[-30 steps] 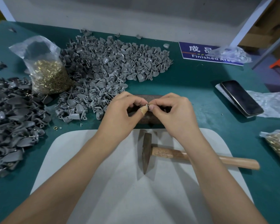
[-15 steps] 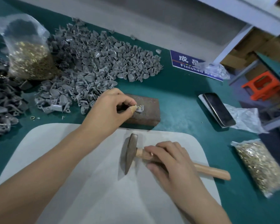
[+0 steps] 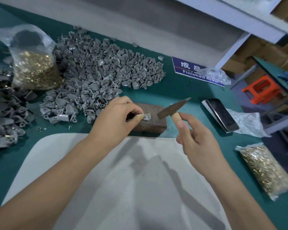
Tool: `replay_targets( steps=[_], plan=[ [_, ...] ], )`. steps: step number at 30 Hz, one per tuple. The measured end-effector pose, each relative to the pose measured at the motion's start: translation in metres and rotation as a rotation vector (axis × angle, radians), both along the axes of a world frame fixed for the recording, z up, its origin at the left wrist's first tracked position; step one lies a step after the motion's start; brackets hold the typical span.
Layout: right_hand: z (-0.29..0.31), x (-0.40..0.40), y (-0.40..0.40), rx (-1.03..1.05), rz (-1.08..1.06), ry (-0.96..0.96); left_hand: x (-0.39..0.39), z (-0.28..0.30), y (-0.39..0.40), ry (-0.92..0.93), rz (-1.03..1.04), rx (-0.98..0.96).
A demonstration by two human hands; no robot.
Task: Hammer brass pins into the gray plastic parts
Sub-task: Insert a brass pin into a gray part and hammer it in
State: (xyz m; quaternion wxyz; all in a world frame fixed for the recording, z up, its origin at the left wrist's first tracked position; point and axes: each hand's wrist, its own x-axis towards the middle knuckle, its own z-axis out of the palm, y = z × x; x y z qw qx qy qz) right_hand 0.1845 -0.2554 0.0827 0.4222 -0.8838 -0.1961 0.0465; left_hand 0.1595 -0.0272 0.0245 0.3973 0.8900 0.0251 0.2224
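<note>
My left hand [image 3: 114, 118] pinches a small gray plastic part [image 3: 147, 116] with a brass pin [image 3: 145, 115] standing in it, pressed onto a brown metal block [image 3: 152, 119]. My right hand [image 3: 195, 137] grips the wooden handle of a hammer [image 3: 173, 107], which is raised just right of the part with its dark head tilted over the block. A large heap of gray plastic parts [image 3: 98, 77] covers the green table behind the left hand. A plastic bag of brass pins [image 3: 34, 68] stands at the far left of that heap.
A darker heap of gray parts [image 3: 2, 110] lies at the left edge. A second bag of brass pins [image 3: 266, 168] lies on the right. A phone [image 3: 222, 114] sits beyond the hammer, by a blue "Finished Area" sign [image 3: 188, 67]. A white mat [image 3: 123, 180] covers the near table.
My right hand has let go of the part, taken the hammer off the white mat and lifted it beside the block. My left hand keeps holding the part on the block.
</note>
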Motion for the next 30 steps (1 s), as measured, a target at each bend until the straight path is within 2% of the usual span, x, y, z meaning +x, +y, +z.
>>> replay_targets(
  steps=[6,11,13,16,20,22,25,28,30],
  plan=[
    [0.007,0.017,0.020,-0.104,0.023,-0.028,0.000,0.006,0.001,-0.019,0.012,0.077],
    [0.012,0.017,0.023,0.022,-0.064,-0.221,-0.002,0.009,-0.001,-0.042,0.032,0.110],
    [0.004,0.010,0.027,-0.015,-0.061,-0.210,-0.004,0.010,-0.002,-0.050,0.084,0.156],
    [-0.008,0.005,0.027,-0.189,-0.004,-0.098,-0.004,0.011,-0.002,-0.025,0.114,0.185],
    [-0.001,0.010,0.023,-0.057,-0.056,-0.207,-0.004,0.010,-0.001,-0.027,0.112,0.187],
    [-0.002,0.008,0.027,-0.089,-0.046,-0.222,-0.005,0.010,-0.001,-0.023,0.118,0.193],
    [-0.003,0.011,0.023,-0.242,0.028,-0.146,-0.006,0.011,-0.003,-0.014,0.130,0.190],
    [0.002,0.014,0.020,-0.106,-0.038,-0.219,-0.006,0.010,-0.002,-0.012,0.127,0.198],
    [0.000,0.013,0.022,-0.122,-0.022,-0.200,-0.005,0.009,-0.002,-0.006,0.134,0.199]
  ],
)
